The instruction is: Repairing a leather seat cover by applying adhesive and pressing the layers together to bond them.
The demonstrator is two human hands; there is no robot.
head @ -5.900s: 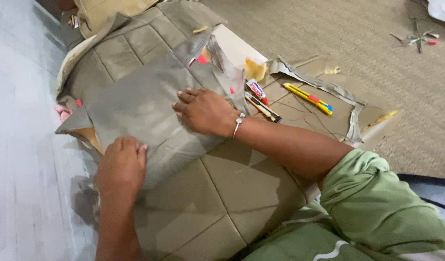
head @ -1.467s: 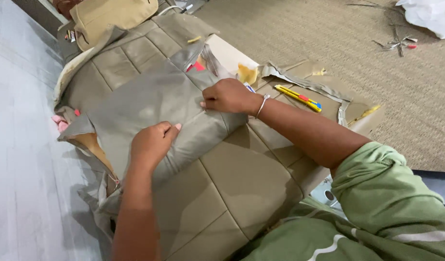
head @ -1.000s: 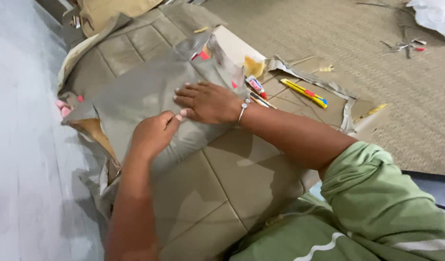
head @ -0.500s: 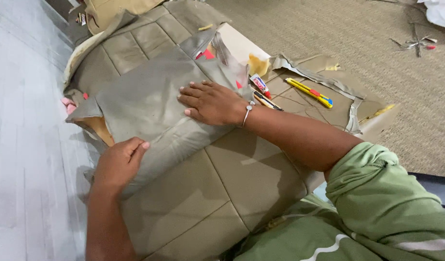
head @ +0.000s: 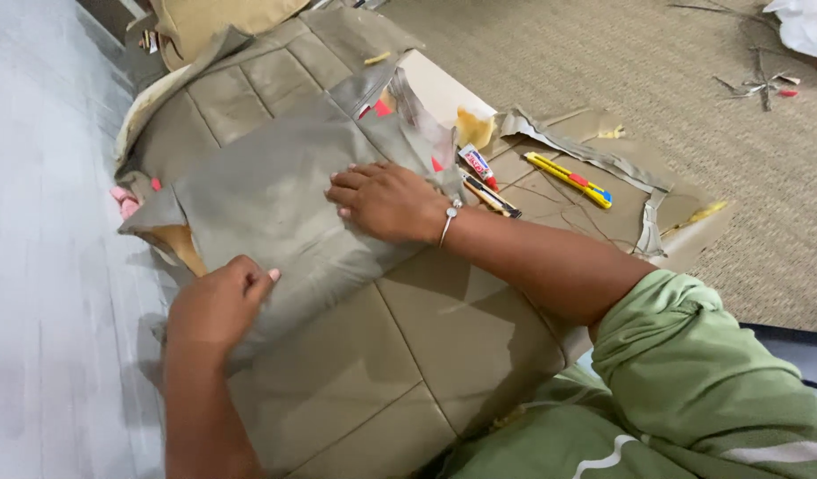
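Since half a second ago the left hand (head: 220, 306) has slid a little up along the near-left edge of the loose olive-grey leatherette sheet (head: 275, 208), its fingers now curled over that edge; the right hand (head: 386, 202) has barely shifted and lies flat, fingers spread, holding nothing. That sheet lies on top of the quilted olive seat cover (head: 408, 346), roughly in the middle of it, with its far end curling up by the red clips (head: 382, 108).

By the look of it the step in hand is smoothing and lining the sheet up on the quilted panel. The next move probably calls for a steady press from the right palm while the left pulls the edge taut, so no wrinkle stays under it.

To the right, on a scrap of tan material (head: 586, 200), lie a yellow utility knife (head: 570, 179), a small white and red glue tube (head: 477, 165) and what may be a dark pen (head: 490, 197), though that one is hard to tell. A yellow foam scrap (head: 473, 129) sits just beyond. These lie close to the right wrist and could snag a wide sweep.
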